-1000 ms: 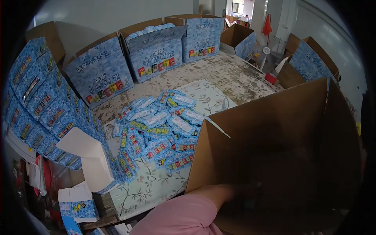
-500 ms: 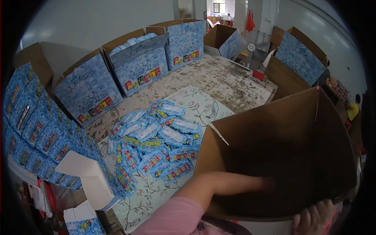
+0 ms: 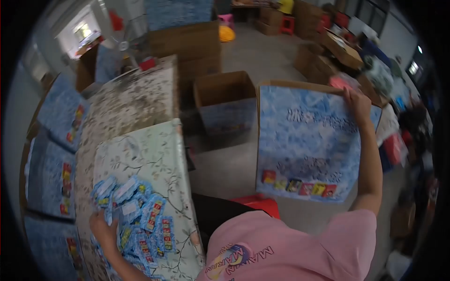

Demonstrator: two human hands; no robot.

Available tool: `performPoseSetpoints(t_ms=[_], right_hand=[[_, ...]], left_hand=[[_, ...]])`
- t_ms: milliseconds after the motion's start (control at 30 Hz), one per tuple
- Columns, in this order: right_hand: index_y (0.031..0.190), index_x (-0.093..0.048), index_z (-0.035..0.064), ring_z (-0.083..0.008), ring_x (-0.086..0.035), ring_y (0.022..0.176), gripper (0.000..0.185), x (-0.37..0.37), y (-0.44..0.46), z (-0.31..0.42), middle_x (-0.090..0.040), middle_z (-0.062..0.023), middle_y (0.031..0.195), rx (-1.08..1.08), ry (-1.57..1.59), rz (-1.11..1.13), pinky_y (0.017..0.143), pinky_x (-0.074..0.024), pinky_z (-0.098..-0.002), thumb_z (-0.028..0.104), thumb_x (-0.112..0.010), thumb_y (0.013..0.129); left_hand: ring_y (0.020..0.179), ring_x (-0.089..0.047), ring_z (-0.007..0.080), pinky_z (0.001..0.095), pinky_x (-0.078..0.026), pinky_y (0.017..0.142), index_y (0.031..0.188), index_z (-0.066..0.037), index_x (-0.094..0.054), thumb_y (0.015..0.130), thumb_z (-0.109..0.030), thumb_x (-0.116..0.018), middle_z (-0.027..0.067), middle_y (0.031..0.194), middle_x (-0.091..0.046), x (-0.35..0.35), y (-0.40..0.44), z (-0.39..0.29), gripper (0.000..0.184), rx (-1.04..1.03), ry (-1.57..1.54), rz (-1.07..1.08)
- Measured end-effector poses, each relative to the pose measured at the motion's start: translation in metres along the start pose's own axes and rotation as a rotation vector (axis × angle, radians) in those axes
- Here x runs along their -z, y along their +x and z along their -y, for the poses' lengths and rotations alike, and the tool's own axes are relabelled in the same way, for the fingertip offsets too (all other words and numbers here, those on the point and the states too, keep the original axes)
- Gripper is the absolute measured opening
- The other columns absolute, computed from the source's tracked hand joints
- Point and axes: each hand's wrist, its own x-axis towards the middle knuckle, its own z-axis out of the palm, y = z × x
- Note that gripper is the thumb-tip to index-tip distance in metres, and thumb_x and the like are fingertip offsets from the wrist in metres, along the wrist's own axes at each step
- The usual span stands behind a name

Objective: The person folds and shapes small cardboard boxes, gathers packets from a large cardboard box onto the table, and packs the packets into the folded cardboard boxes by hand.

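Note:
My right hand [image 3: 358,104] is closed on the upper rim of a large blue-printed cardboard box [image 3: 304,145]. The box hangs upright at my right side, beside the table, with a row of small coloured pictures along its bottom. At the left, my left hand [image 3: 104,229] reaches onto a heap of blue packets [image 3: 152,213] on the table. Its thumb and fingers are apart at the heap's edge, touching packets; the hand is somewhat blurred. The inside of the box is hidden from this angle.
The worn table [image 3: 140,96] bears a floral sheet [image 3: 171,164]. Blue-printed cartons [image 3: 51,173] line its far left side. Another open carton [image 3: 227,107] stands on the floor beyond the table edge. A red stool [image 3: 287,24] and piled goods are farther back.
The view has swung right. My left hand has come out of the box and over to the packets. The box, held by my right hand, has moved away from the table and turned its printed side toward me.

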Motion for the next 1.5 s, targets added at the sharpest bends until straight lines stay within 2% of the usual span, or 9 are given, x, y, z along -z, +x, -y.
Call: performPoseSetpoints(t_ms=[67, 133, 300, 400, 733, 967, 1167, 1367, 1500], right_hand=[[0.071, -0.06, 0.0031, -0.0351, -0.06, 0.068, 0.038, 0.01, -0.039, -0.036, -0.061, -0.0202, 0.073, -0.133, -0.144, 0.067, 0.057, -0.045, -0.0418, 0.035, -0.05, 0.09], [0.071, -0.061, 0.0065, -0.0348, -0.061, 0.068, 0.047, 0.025, -0.074, -0.057, -0.062, -0.016, 0.071, -0.435, -0.269, 0.203, 0.059, -0.0472, -0.0451, 0.048, -0.047, 0.088], [0.079, -0.059, 0.0041, -0.0364, -0.061, 0.076, 0.048, 0.038, -0.142, -0.066, -0.063, -0.0185, 0.079, -0.51, -0.277, 0.426, 0.065, -0.045, -0.0467, 0.052, -0.058, 0.078], [0.093, -0.059, 0.0036, -0.0358, -0.061, 0.086, 0.048, 0.017, -0.165, -0.085, -0.064, -0.0184, 0.089, -0.606, -0.309, 0.635, 0.071, -0.0476, -0.0442, 0.048, -0.062, 0.076], [0.092, -0.053, 0.0044, -0.0379, -0.061, 0.085, 0.036, -0.123, -0.316, -0.14, -0.064, -0.0199, 0.087, -1.062, -0.338, 0.712, 0.072, -0.0485, -0.0469, 0.038, -0.061, 0.081], [0.092, -0.052, 0.0044, -0.0361, -0.063, 0.083, 0.014, -0.21, -0.46, -0.013, -0.065, -0.0189, 0.087, -1.099, -0.063, 1.098, 0.071, -0.0511, -0.0467, 0.013, -0.044, 0.085], [0.094, -0.053, 0.0045, -0.0355, -0.064, 0.084, 0.017, -0.193, -0.488, 0.074, -0.065, -0.019, 0.089, -1.073, 0.143, 1.281, 0.071, -0.0515, -0.0442, 0.013, -0.04, 0.086], [0.098, -0.056, 0.0056, -0.0294, -0.066, 0.079, 0.017, -0.144, -0.517, -0.033, -0.067, -0.0147, 0.085, -0.872, -0.103, 1.271, 0.066, -0.0536, -0.0397, 0.011, -0.045, 0.086], [0.1, -0.065, 0.0094, -0.0278, -0.066, 0.085, 0.022, -0.073, -0.546, -0.102, -0.067, -0.0112, 0.092, -0.997, -0.356, 1.478, 0.069, -0.0544, -0.0386, 0.014, -0.048, 0.086]], left_hand=[[0.123, -0.038, 0.0359, 0.0437, -0.038, 0.096, 0.123, -0.004, -0.049, 0.076, -0.012, -0.068, 0.0187, 0.132, -0.042, -0.022, -0.001, -0.022, 0.051, -0.043, 0.085, 0.001], [0.132, -0.023, 0.035, 0.0458, -0.031, 0.103, 0.135, -0.006, -0.036, 0.08, -0.017, -0.067, 0.0169, 0.143, -0.026, -0.051, 0.0, -0.057, 0.064, -0.25, -0.239, -0.017], [0.132, -0.023, 0.0358, 0.0519, -0.024, 0.104, 0.135, -0.007, -0.035, 0.077, -0.022, -0.069, 0.0167, 0.144, -0.025, -0.132, 0.016, -0.209, 0.069, -0.701, -0.505, 0.12], [0.134, -0.018, 0.0349, 0.052, -0.021, 0.106, 0.132, -0.007, -0.039, 0.075, -0.016, -0.068, 0.0134, 0.147, -0.019, -0.173, 0.029, -0.258, 0.065, -0.605, -0.212, 0.138], [0.135, -0.015, 0.0349, 0.0498, -0.019, 0.108, 0.126, -0.012, -0.049, 0.075, 0.002, -0.058, 0.0066, 0.15, -0.014, -0.188, 0.039, -0.297, 0.054, -0.457, -0.108, 0.2], [0.135, -0.014, 0.0359, 0.0494, -0.017, 0.109, 0.123, -0.013, -0.051, 0.078, 0.0, -0.055, 0.0069, 0.15, -0.011, -0.169, 0.022, -0.32, 0.048, -0.445, -0.12, 0.223], [0.136, -0.013, 0.0364, 0.0489, -0.017, 0.109, 0.122, -0.013, -0.053, 0.078, 0.0, -0.055, 0.0069, 0.15, -0.011, -0.185, 0.039, -0.292, 0.046, -0.513, -0.122, 0.208], [0.135, -0.013, 0.0374, 0.0488, -0.017, 0.109, 0.119, -0.015, -0.055, 0.077, 0.0, -0.056, 0.0069, 0.15, -0.012, -0.188, 0.04, -0.293, 0.045, -0.512, -0.152, 0.194], [0.135, -0.014, 0.0376, 0.0488, -0.017, 0.108, 0.117, -0.015, -0.055, 0.076, 0.0, -0.057, 0.0069, 0.15, -0.013, -0.191, 0.043, -0.289, 0.044, -0.52, -0.142, 0.194]])
